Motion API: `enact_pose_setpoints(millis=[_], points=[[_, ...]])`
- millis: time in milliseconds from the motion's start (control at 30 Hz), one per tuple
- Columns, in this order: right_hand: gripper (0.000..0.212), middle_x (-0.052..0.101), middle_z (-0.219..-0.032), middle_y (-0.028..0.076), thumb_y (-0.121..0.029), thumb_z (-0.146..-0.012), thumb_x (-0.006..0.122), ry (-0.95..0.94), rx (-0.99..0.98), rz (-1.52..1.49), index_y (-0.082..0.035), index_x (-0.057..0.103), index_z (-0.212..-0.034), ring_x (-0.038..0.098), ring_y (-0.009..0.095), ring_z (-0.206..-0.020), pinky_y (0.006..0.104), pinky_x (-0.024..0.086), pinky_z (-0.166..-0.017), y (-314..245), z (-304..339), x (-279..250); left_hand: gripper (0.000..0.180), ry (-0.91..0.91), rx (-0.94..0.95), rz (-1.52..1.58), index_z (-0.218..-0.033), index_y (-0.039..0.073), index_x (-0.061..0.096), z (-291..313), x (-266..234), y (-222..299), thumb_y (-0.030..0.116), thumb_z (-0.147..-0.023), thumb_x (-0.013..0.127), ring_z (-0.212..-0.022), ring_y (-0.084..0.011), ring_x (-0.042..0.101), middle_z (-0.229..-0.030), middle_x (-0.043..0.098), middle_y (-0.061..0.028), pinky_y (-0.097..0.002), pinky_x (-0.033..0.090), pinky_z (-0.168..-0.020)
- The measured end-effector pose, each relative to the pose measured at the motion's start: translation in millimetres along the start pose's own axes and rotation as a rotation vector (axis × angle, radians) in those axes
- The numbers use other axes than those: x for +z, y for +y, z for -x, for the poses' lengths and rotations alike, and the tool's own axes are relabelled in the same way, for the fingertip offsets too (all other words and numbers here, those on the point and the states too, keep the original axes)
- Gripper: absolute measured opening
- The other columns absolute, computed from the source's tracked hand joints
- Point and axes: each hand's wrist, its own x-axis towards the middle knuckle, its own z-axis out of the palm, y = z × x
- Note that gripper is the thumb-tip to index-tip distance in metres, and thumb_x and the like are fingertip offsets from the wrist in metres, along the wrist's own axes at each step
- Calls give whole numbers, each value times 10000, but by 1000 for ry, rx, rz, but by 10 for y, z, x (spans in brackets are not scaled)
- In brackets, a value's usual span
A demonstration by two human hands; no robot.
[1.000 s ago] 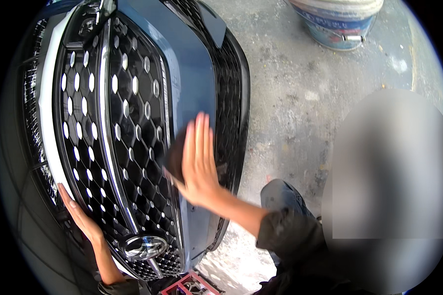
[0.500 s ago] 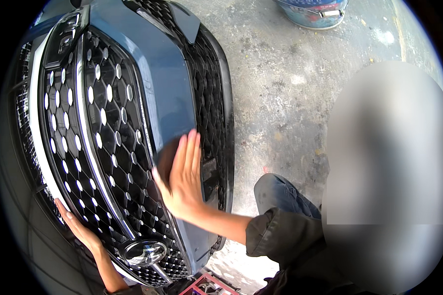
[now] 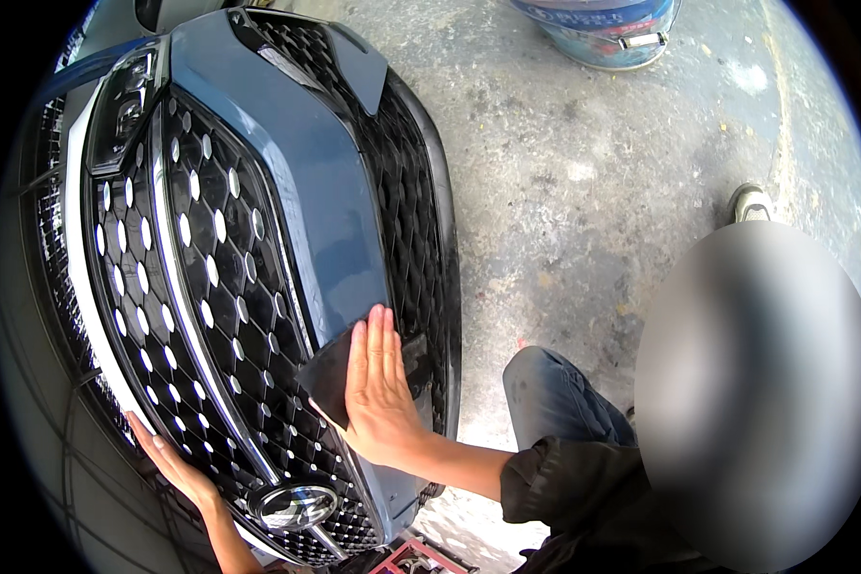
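Note:
A car's front end with a blue-grey bumper (image 3: 327, 206) and a black grille (image 3: 222, 258) fills the left side. My right hand (image 3: 383, 402) lies along the bumper, its fingers straight and together, holding a dark flat sheet (image 3: 330, 371) against the painted surface. One corner of that sheet sticks out over the grille's edge. Whether it is cloth or abrasive paper I cannot make out. At the lower left my left hand (image 3: 177, 469) rests flat on the white trim (image 3: 94, 301) beyond the grille, fingers outstretched and holding nothing.
An oval emblem (image 3: 297, 507) sits between my forearms. A headlight (image 3: 124, 110) is at the far end. A blue bucket (image 3: 603, 33) stands on the stained concrete floor (image 3: 564, 182). Jeans-clad knee (image 3: 545, 387), shoe (image 3: 754, 204) and a blurred patch lie right. A red-framed thing (image 3: 416, 555) is below.
My right hand has slid nearer along the bumper, bringing the dark sheet toward the emblem end. My left hand stays on the trim. The view has shifted slightly, and a shoe now shows.

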Motion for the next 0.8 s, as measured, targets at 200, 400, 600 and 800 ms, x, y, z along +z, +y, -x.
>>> enact_pose_setpoints(millis=[200,400,600,800], points=[[1016,-129,-1570,452,-349,-984,613,264,102,-93,223,-49,-1500,-136,549,-1493,600,-26,-1231,-157,-1107,-156,669,10,3,-19,-1592,50,310,11,7,4,477,-1078,300,-1542,-305,238,-1650,308,-141,-457,150,-1253],[1049,-89,-1607,402,-624,-1003,414,191,86,9,171,-15,-1536,-74,518,-1518,584,12,-1247,-18,-761,-32,631,18,-7,16,-1583,37,325,8,10,-42,433,-1092,320,-1551,-291,210,-1650,308,-142,-438,110,-1260],[1046,-110,-1591,423,-591,-1007,451,226,67,9,185,-23,-1526,-111,527,-1506,586,-6,-1244,-86,-1002,-129,645,2,17,-30,-1588,33,308,3,8,-20,444,-1092,281,-1555,-290,195,-1653,303,-141,-445,85,-1263],[1038,-9,-1595,432,-537,-985,543,252,-34,30,210,53,-1514,-3,534,-1520,576,56,-1246,-7,-1409,-334,666,16,2,-53,-1578,26,330,31,-7,22,467,-1080,298,-1533,-313,259,-1640,322,-160,-451,150,-1252]])
